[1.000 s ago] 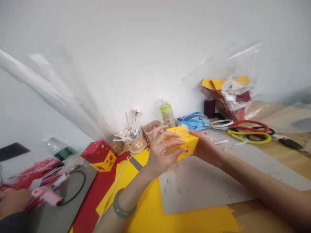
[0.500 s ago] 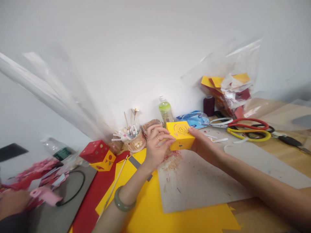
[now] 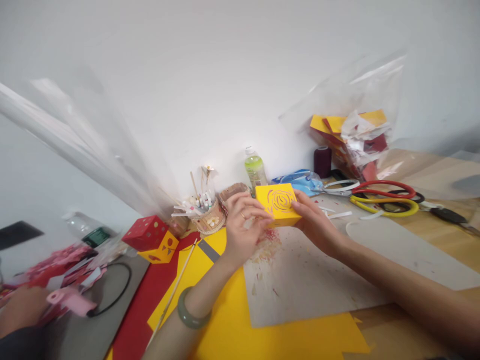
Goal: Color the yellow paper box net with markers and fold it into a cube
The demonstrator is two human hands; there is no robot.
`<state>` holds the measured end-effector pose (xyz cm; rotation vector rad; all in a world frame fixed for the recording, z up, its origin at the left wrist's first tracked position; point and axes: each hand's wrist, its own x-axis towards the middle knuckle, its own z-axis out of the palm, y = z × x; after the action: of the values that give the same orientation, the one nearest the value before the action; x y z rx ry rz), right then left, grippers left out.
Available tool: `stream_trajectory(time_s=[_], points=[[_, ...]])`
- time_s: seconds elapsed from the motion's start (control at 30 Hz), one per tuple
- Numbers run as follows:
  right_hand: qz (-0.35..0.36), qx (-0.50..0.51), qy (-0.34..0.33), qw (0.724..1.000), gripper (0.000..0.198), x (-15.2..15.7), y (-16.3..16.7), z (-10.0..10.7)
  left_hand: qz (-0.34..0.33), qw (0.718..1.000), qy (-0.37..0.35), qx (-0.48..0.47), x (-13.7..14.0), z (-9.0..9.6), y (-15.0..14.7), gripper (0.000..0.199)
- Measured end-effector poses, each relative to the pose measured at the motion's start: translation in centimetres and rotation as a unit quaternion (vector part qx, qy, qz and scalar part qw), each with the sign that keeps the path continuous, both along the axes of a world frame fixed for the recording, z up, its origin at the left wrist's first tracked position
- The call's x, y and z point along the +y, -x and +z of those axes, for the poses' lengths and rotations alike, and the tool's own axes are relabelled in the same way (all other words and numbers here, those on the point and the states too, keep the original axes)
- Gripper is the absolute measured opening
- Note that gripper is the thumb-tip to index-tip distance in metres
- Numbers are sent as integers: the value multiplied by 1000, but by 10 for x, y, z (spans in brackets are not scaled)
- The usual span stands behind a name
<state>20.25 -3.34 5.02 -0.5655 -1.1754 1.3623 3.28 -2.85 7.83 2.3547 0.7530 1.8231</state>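
A small yellow paper box point(image 3: 278, 203) with a swirling rose cut-out on its top is held up over the grey mat point(image 3: 300, 285). Its right side is gripped by my right hand point(image 3: 314, 220), thumb near the top edge. My left hand point(image 3: 245, 225), with a ring on one finger, is closed at the box's left front corner; its fingertips touch there. Yellow card point(image 3: 225, 320) lies under my left forearm, with a grey strip point(image 3: 208, 251) and a thin wooden stick point(image 3: 174, 290) on it.
A red and yellow box pair point(image 3: 150, 239) stands left, near a pink glue gun point(image 3: 71, 302) and another person's hand point(image 3: 22, 310). Behind are a marker basket point(image 3: 208, 220), a bottle point(image 3: 255, 167) and a blue packet point(image 3: 300, 181). Several scissors point(image 3: 386, 197) lie right, below a scrap bag point(image 3: 356, 135).
The yellow box has tipped so that its cut-out top faces me more and its front side shows less. My right hand's fingers now show behind the box's right edge.
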Motion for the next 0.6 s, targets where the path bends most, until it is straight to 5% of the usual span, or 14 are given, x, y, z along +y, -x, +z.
stream_trajectory(time_s=[0.17,0.27,0.33,0.4,0.53,0.6], points=[[30,36,26,999,33,2,-1,0,-84,960,183,-192,18,-1,10,26],[67,58,44,995,35,3,-1,-2,-158,950,247,-111,18,-3,10,35],[90,64,55,992,37,4,-1,-3,-175,939,294,-31,13,-5,6,74],[111,64,62,990,39,6,-1,-6,-152,931,330,6,8,-6,1,91],[145,39,63,987,48,11,-1,-9,-132,929,334,-91,7,-4,-5,82],[116,14,49,992,48,13,-2,-11,-148,902,358,-193,10,-1,-4,73]])
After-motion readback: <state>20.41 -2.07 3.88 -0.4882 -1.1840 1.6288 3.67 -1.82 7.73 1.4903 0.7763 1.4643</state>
